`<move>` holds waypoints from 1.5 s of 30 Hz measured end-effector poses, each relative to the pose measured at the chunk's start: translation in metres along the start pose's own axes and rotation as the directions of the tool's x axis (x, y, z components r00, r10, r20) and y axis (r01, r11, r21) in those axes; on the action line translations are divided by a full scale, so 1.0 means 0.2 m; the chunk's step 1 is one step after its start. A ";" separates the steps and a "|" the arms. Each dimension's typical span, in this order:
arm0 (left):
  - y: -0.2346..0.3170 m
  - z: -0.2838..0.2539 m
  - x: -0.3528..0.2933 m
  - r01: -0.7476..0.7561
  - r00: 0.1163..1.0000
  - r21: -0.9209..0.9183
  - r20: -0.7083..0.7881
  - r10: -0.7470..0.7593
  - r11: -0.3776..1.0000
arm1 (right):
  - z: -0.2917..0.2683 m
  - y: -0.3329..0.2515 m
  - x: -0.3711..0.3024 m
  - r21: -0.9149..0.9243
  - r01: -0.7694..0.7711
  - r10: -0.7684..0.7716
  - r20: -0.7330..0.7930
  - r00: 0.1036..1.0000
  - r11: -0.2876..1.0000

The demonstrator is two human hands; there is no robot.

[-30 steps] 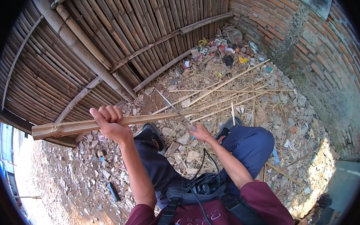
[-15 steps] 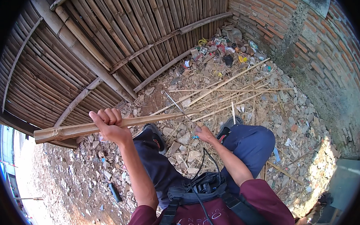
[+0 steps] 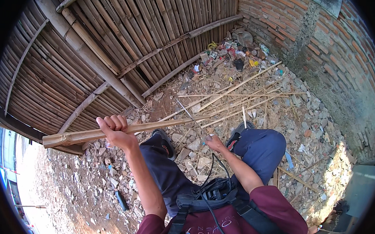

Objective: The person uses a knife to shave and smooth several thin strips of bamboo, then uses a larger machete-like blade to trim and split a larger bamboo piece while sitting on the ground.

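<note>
A split length of bamboo [image 3: 77, 137] slants across in front of me, its thick end out to the left and its thin end near the middle. My left hand [image 3: 115, 128] is wrapped round it. In my right hand [image 3: 214, 142], closed by my right knee, is a long knife [image 3: 189, 113]. Its narrow blade points up and left, crossing the thin part of the bamboo; whether they touch I cannot tell. The knife's handle is hidden in my fist. Several thin bamboo strips [image 3: 239, 83] lie crossed on the ground beyond my feet.
A bamboo-slat wall [image 3: 158, 21] rises at the left and far side. To the right stands a brick wall [image 3: 279, 20]. Litter [image 3: 236, 54] is heaped in the far corner. Broken stones [image 3: 194, 144] cover the ground around my shoes. A dark object [image 3: 121, 201] lies at lower left.
The bamboo and my left hand have shifted slightly right in the picture. My right hand sits a little lower, with the knife blade still across the bamboo. Both grips are unchanged.
</note>
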State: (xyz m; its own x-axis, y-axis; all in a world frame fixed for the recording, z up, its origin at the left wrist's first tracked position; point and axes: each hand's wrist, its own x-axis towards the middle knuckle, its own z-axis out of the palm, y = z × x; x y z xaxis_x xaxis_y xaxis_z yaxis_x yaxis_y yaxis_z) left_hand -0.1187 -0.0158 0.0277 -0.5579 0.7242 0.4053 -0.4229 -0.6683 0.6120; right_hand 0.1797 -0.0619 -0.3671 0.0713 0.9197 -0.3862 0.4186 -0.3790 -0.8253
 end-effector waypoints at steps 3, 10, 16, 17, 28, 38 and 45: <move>0.01 0.01 0.00 -0.005 1.000 0.021 -0.026 0.006 1.000 | 0.02 -0.10 -0.04 -0.007 0.135 -0.135 -0.047 0.990 0.991; 0.03 -0.01 -0.02 -0.011 1.000 0.016 -0.013 0.011 1.000 | 0.07 -0.36 -0.11 0.042 0.415 -0.417 0.109 0.902 0.909; -0.08 0.12 -0.05 0.042 0.998 -0.053 0.045 -0.040 0.998 | 0.02 0.30 0.09 -0.113 0.139 -0.159 -0.194 0.968 0.984; -0.04 0.06 -0.03 0.018 1.000 -0.028 0.026 -0.017 0.999 | 0.06 0.19 0.07 -0.024 0.041 -0.043 -0.078 0.996 0.999; -0.13 -0.25 0.04 0.074 0.965 -0.109 0.258 -0.043 0.991 | -0.03 0.01 0.01 0.282 -0.222 0.140 0.283 0.949 0.933; -0.19 -0.26 -0.06 0.019 0.992 0.074 0.119 -0.028 0.997 | 0.02 -0.02 -0.05 -0.038 0.248 -0.249 -0.016 0.968 0.968; -0.20 -0.17 -0.13 -0.083 0.978 0.017 0.195 0.078 0.996 | 0.06 -0.09 -0.02 0.044 0.308 -0.309 0.014 0.951 0.950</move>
State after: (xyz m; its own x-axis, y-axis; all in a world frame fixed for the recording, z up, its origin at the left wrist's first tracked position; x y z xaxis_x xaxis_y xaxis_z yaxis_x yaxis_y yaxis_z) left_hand -0.1110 -0.0137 -0.0300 -0.4395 0.6887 0.5766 -0.3627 -0.7234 0.5875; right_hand 0.1603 -0.0597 -0.3561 -0.0740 0.9902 -0.1182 0.3797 -0.0816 -0.9215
